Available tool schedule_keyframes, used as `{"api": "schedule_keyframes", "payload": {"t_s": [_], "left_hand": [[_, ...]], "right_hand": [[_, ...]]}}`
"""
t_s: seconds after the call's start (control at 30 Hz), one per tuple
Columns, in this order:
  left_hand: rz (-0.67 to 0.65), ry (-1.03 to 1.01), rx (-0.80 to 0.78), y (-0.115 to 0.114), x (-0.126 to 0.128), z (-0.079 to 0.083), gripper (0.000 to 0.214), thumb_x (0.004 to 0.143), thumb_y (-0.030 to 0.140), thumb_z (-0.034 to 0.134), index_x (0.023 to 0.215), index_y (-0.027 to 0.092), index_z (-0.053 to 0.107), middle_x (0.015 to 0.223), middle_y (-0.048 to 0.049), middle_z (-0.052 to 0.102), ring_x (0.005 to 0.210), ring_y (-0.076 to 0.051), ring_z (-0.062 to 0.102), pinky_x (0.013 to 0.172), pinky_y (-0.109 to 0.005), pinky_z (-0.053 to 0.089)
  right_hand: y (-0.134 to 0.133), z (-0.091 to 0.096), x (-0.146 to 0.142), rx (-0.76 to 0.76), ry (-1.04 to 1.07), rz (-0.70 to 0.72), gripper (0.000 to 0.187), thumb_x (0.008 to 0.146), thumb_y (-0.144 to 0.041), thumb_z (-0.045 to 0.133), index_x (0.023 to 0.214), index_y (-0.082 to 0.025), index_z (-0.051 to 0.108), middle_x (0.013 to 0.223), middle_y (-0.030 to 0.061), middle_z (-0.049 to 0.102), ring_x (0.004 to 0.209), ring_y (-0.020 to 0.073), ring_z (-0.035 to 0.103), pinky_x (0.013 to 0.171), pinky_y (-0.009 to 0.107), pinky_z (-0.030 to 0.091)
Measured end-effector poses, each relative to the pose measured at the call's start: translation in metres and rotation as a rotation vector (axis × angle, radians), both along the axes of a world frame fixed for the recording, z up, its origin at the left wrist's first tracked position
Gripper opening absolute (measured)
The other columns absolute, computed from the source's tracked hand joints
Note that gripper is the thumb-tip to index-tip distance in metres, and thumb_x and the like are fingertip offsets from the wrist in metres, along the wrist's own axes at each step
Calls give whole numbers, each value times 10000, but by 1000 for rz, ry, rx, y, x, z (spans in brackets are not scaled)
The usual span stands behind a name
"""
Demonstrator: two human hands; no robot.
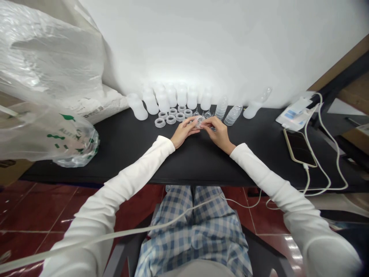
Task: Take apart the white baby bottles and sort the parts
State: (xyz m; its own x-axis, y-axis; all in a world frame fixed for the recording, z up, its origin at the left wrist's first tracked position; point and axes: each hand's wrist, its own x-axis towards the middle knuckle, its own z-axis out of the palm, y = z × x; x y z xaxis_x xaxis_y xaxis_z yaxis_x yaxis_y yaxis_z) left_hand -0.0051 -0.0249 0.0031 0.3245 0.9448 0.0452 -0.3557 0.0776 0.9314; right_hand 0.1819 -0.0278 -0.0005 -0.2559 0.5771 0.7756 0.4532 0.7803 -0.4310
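Both hands meet over the black table [129,150]. My left hand [182,133] is closed round the edge of a small translucent bottle collar ring [199,122]. My right hand [218,133] pinches at the other side of this ring; a clear teat seems to be at its centre, partly hidden by the fingers. Just beyond the left hand lie several loose collar rings [171,119]. Clear bottle teats [208,114] stand behind the right hand. A row of frosted white baby bottles [163,101] stands along the wall.
Stacked clear caps [221,107] and a bottle [252,110] with a clear top stand right of the hands. Farther right, a phone [300,149] charges on a white cable [319,169] beside a white packet [295,113]. Plastic bags [72,142] crowd the table's left end.
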Motion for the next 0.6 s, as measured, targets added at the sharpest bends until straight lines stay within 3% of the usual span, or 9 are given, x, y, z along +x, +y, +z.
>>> {"api": "schedule_keyframes", "payload": {"t_s": [0.2,0.43,0.6], "left_hand": [[-33,25,-7,0,-1,0,425,882,405,766,1236,192,661,1076,-59,787,948,-170,775,989,-357,588],[-83,75,76,0,-1,1,447,886,452,756,1228,184,653,1101,-79,781,940,-177,782,896,-309,610],[-55,113,129,5,-1,-5,393,920,438,712,1184,165,611,922,-46,759,819,-150,763,844,-313,619]], "right_hand": [[4,-1,0,-7,1,-72,149,997,-375,635,966,-237,682,886,34,644,778,169,611,729,337,552],[16,-12,-2,-150,147,-178,392,916,-531,699,1089,-227,522,922,18,532,728,147,510,724,343,514],[13,-6,-9,-181,64,-85,252,997,-470,573,1066,-228,564,855,4,555,678,138,484,699,323,483]]}}
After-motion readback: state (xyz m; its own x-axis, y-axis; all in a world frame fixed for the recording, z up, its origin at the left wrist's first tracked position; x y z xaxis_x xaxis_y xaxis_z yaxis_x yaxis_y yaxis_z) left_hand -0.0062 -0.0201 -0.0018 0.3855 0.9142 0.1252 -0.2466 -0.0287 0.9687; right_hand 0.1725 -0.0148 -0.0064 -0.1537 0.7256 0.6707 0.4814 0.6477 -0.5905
